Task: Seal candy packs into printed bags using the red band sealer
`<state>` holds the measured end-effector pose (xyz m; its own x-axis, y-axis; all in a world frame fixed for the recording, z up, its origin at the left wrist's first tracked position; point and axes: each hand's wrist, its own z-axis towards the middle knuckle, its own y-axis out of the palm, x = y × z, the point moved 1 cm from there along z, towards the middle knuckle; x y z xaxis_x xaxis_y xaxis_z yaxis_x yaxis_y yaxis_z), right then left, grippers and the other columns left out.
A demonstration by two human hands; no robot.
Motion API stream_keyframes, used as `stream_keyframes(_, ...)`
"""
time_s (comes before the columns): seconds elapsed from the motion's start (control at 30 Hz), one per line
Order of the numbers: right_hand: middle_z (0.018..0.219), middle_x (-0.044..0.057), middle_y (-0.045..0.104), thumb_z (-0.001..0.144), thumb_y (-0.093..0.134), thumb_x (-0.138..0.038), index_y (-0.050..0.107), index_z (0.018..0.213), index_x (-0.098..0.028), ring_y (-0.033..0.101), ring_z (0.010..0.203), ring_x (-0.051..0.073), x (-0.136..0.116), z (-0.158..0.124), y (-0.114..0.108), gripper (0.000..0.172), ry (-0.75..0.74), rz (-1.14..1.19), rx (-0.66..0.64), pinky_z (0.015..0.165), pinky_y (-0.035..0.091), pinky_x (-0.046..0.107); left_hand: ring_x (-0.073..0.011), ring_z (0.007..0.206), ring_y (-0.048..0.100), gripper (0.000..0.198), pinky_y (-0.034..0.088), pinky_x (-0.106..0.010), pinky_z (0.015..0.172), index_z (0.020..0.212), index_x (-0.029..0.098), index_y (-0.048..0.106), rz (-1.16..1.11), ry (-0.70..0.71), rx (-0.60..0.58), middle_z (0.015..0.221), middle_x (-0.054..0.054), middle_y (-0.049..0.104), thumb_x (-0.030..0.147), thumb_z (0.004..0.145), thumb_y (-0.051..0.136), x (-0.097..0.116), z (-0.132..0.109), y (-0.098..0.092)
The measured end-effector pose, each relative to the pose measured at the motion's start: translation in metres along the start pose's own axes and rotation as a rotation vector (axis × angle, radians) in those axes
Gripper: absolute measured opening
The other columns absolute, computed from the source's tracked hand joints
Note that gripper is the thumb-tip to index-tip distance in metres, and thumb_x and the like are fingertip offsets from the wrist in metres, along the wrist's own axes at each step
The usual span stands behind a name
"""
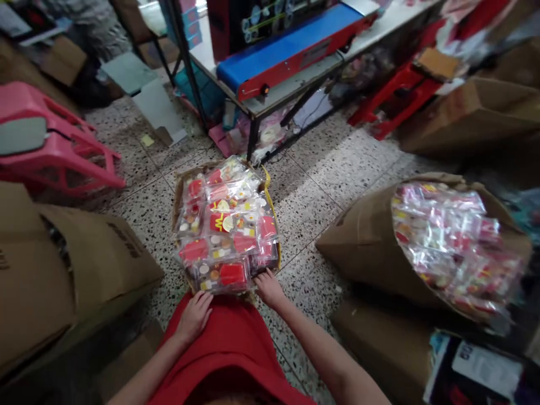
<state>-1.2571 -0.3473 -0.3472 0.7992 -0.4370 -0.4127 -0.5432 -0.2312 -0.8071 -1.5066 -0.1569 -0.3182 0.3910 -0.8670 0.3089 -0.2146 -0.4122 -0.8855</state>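
Right in front of me on the floor stands an open cardboard box (pixel 273 209) heaped with clear plastic packets (pixel 228 216). Inside the packets are red fries-carton pieces and small toy food parts in white, yellow and brown. My left hand (pixel 197 313) is at the near left edge of the box, its fingers hooked over the rim beside the closest packet (pixel 223 274). At the near right corner, my right hand (pixel 269 288) has its fingers curled over the rim. Both thumbs are mostly hidden. Neither hand holds a packet.
A tilted carton (pixel 358 239) full of similar packets stands to the right. Closed cartons (pixel 105 253) and a pink stool (pixel 63 140) are on the left. Ahead is a metal-framed table (pixel 253 126) carrying a machine with a blue conveyor belt (pixel 291 45). A red stool (pixel 396 104) lies farther right.
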Motion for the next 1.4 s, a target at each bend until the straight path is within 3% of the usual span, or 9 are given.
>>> stream_keyframes(0.17,0.095,0.009,0.07,0.085,0.054,-0.016,0.072,0.095,-0.017,0.061,0.097,0.025,-0.007,0.02,0.011,0.021,0.003,-0.121,-0.004,0.112,0.022,0.05,-0.0313,0.132,0.045,0.055,0.039,-0.051,0.104,0.141,0.021,0.05,0.153,-0.312,-0.046,0.148,-0.011,0.046,0.01,0.089,0.035,0.049,0.03,0.037)
stream_keyframes(0.37,0.103,0.01,0.07,0.09,0.056,-0.054,0.071,0.099,-0.02,0.058,0.105,0.028,-0.013,0.007,0.013,0.038,0.076,-0.079,0.104,0.096,0.036,0.044,-0.0312,0.119,0.053,0.044,0.04,-0.049,0.101,0.122,0.013,0.066,0.127,-0.274,0.085,0.13,-0.017,0.061,0.008,0.086,0.04,0.078,0.054,0.035)
stream_keyframes(0.57,0.097,0.012,0.072,0.099,0.041,-0.052,0.072,0.093,-0.018,0.063,0.098,0.025,-0.014,0.016,0.016,0.047,0.247,-0.062,0.087,0.086,0.037,0.035,-0.0299,0.109,0.054,0.035,0.038,-0.046,0.099,0.109,0.012,0.068,0.072,-0.321,0.137,0.111,-0.018,0.064,0.015,0.09,0.038,0.074,0.045,0.045)
stream_keyframes(0.73,0.094,0.015,0.07,0.094,0.045,-0.032,0.07,0.094,-0.012,0.065,0.093,0.027,-0.012,0.027,0.025,0.032,0.348,-0.042,0.143,0.083,0.041,0.035,-0.0259,0.111,0.054,0.039,0.026,-0.041,0.11,0.112,0.013,0.067,0.057,-0.337,0.128,0.111,-0.016,0.066,0.013,0.091,0.034,0.067,0.047,0.064)
stream_keyframes(0.9,0.115,0.013,0.063,0.083,0.052,-0.02,0.061,0.115,-0.014,0.057,0.108,0.022,-0.003,-0.013,0.023,0.034,0.206,0.014,0.334,0.092,0.044,0.029,-0.0265,0.103,0.061,0.039,0.034,-0.042,0.101,0.105,0.015,0.07,0.072,-0.39,0.166,0.104,-0.014,0.071,0.011,0.088,0.036,0.074,0.053,0.058)
stream_keyframes(1.0,0.13,0.013,0.053,0.078,0.062,-0.029,0.054,0.129,-0.019,0.047,0.122,0.028,0.001,-0.026,0.036,0.052,-0.086,0.065,0.487,0.105,0.039,0.04,-0.0252,0.104,0.062,0.042,0.033,-0.041,0.102,0.108,0.018,0.071,0.089,-0.418,0.172,0.106,-0.012,0.072,0.009,0.087,0.036,0.077,0.054,0.057)
stream_keyframes(1.1,0.131,0.009,0.054,0.083,0.06,-0.032,0.046,0.138,-0.028,0.049,0.119,0.03,-0.003,-0.014,0.052,0.056,-0.294,-0.02,0.345,0.104,0.039,0.049,-0.0245,0.111,0.06,0.045,0.032,-0.041,0.104,0.114,0.021,0.069,0.093,-0.45,0.061,0.115,-0.01,0.071,0.009,0.086,0.037,0.075,0.056,0.061)
stream_keyframes(1.27,0.13,0.014,0.056,0.088,0.054,-0.027,0.035,0.145,-0.018,0.058,0.105,0.031,-0.005,0.008,0.055,0.061,-0.222,-0.12,0.218,0.092,0.048,0.051,-0.0222,0.117,0.058,0.05,0.029,-0.04,0.107,0.12,0.027,0.067,0.19,-0.484,0.003,0.124,-0.008,0.067,0.01,0.087,0.033,0.067,0.06,0.074)
stream_keyframes(1.4,0.107,0.012,0.065,0.085,0.057,-0.02,0.049,0.132,-0.016,0.062,0.099,0.028,0.005,0.01,0.045,0.048,-0.224,-0.142,0.116,0.09,0.049,0.045,-0.0231,0.118,0.058,0.051,0.029,-0.042,0.107,0.123,0.031,0.065,0.241,-0.495,-0.026,0.121,-0.005,0.069,0.012,0.088,0.033,0.067,0.065,0.077)
